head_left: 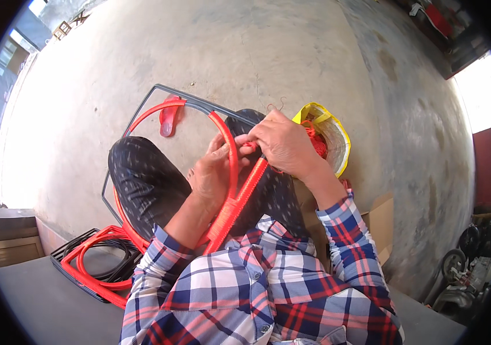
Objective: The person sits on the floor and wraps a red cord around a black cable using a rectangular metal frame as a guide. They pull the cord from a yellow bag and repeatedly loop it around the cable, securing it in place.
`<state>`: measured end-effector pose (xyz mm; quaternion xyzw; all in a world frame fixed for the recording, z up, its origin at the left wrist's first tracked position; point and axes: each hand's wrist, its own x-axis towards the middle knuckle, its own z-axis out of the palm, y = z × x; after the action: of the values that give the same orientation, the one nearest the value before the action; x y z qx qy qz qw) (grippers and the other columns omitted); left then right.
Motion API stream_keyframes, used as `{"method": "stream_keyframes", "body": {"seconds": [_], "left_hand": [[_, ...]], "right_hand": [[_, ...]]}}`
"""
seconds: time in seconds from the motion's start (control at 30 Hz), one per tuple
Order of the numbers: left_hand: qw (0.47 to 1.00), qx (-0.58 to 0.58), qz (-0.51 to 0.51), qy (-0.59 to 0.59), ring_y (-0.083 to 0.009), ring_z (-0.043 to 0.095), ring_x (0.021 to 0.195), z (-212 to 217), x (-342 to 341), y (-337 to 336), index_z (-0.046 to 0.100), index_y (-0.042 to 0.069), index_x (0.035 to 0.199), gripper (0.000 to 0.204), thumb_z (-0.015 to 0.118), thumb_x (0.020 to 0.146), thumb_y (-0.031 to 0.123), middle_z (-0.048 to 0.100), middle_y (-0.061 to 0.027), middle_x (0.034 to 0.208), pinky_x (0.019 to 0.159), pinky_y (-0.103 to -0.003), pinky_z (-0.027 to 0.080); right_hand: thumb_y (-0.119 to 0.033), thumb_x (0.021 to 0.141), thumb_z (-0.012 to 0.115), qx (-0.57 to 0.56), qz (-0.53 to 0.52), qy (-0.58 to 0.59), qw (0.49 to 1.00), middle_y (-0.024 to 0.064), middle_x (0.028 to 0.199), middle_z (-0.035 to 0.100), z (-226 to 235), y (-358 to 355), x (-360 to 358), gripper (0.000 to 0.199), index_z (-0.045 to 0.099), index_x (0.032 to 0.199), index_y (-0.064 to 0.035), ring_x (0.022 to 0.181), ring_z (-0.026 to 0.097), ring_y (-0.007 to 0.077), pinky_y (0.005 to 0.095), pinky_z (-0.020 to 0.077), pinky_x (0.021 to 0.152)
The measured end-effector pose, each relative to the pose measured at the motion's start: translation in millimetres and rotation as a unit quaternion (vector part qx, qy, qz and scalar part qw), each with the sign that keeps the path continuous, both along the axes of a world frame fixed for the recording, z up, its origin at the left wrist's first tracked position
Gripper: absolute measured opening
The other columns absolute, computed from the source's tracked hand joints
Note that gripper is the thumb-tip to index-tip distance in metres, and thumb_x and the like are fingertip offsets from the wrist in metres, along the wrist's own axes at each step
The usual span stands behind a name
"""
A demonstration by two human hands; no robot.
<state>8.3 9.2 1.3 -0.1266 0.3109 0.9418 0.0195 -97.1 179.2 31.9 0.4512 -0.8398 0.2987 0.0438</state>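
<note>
A dark grey metal frame with red-wrapped curves (237,208) rests across the person's black-trousered lap (146,183), apparently for steadiness. The right hand (283,141) closes its fingers around a corner; the left hand (209,168) curls loosely behind a red arc, grip unclear. Nearby, a yellow-edged bag (345,141) holds tangled red cord (316,143), seemingly for easy reach.

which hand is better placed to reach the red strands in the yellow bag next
Probably the right hand: it is close to the yellow-rimmed bag holding the red strands. The left hand is farther away, at the red-wrapped curved bar.
</note>
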Motion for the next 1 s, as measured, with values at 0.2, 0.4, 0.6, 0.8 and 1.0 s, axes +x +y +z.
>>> {"method": "stream_keyframes", "body": {"seconds": [0.2, 0.4, 0.6, 0.8, 1.0], "left_hand": [[0.991, 0.115, -0.064, -0.038, -0.0339, 0.062, 0.114, -2.3, -3.0, -0.6, 0.047, -0.004, 0.129, 0.054, 0.058, 0.091, 0.032, 0.058, -0.0260, 0.128, 0.104, -0.043, 0.049], [0.983, 0.134, -0.120, -0.040, -0.0337, 0.064, 0.111, -21.8, -8.1, -5.5, 0.049, -0.009, 0.129, 0.061, 0.054, 0.092, 0.039, 0.063, -0.0246, 0.121, 0.100, -0.041, 0.051], [0.982, 0.100, -0.148, -0.056, -0.0306, 0.064, 0.110, -13.5, -10.8, -5.0, 0.052, -0.011, 0.128, 0.060, 0.051, 0.094, 0.039, 0.064, -0.0230, 0.121, 0.097, -0.038, 0.052], [0.979, 0.086, -0.150, -0.112, -0.0277, 0.066, 0.101, -7.9, -7.7, -5.9, 0.057, -0.007, 0.123, 0.045, 0.054, 0.097, 0.029, 0.068, -0.0166, 0.109, 0.094, -0.038, 0.052], [0.965, 0.096, -0.224, -0.091, -0.0277, 0.070, 0.077, -9.3, -4.1, -9.1, 0.059, -0.006, 0.115, 0.031, 0.058, 0.095, 0.018, 0.069, -0.0231, 0.100, 0.068, -0.035, 0.060]], "right_hand": [[-0.008, 0.079, 0.069, -0.288, -0.177, -0.152, 0.929, 0.0071, 0.105, 0.065, -22.1, 28.7, 8.5, 0.018, 0.062, 0.096, -0.0053, 0.093, 0.062, 0.0208, 0.0316, 0.0490, 0.082], [-0.009, 0.074, 0.073, -0.128, -0.165, -0.108, 0.972, 0.0123, 0.108, 0.063, -50.0, 28.5, 37.5, 0.025, 0.067, 0.097, -0.0008, 0.102, 0.061, 0.0275, 0.0381, 0.0493, 0.089], [-0.004, 0.085, 0.067, -0.215, -0.160, -0.344, 0.900, 0.0079, 0.107, 0.062, -51.9, 13.5, 37.8, 0.015, 0.068, 0.099, -0.0004, 0.101, 0.060, 0.0197, 0.0320, 0.0487, 0.088], [-0.006, 0.086, 0.062, -0.314, -0.145, -0.370, 0.862, 0.0061, 0.100, 0.062, -54.7, 38.0, 37.5, 0.007, 0.062, 0.088, 0.0004, 0.096, 0.058, 0.0169, 0.0318, 0.0461, 0.090], [-0.013, 0.087, 0.053, -0.521, 0.046, -0.447, 0.726, 0.0097, 0.083, 0.060, 1.9, 72.1, 65.4, 0.010, 0.054, 0.081, -0.0049, 0.076, 0.059, 0.0226, 0.0401, 0.0449, 0.082]]}}
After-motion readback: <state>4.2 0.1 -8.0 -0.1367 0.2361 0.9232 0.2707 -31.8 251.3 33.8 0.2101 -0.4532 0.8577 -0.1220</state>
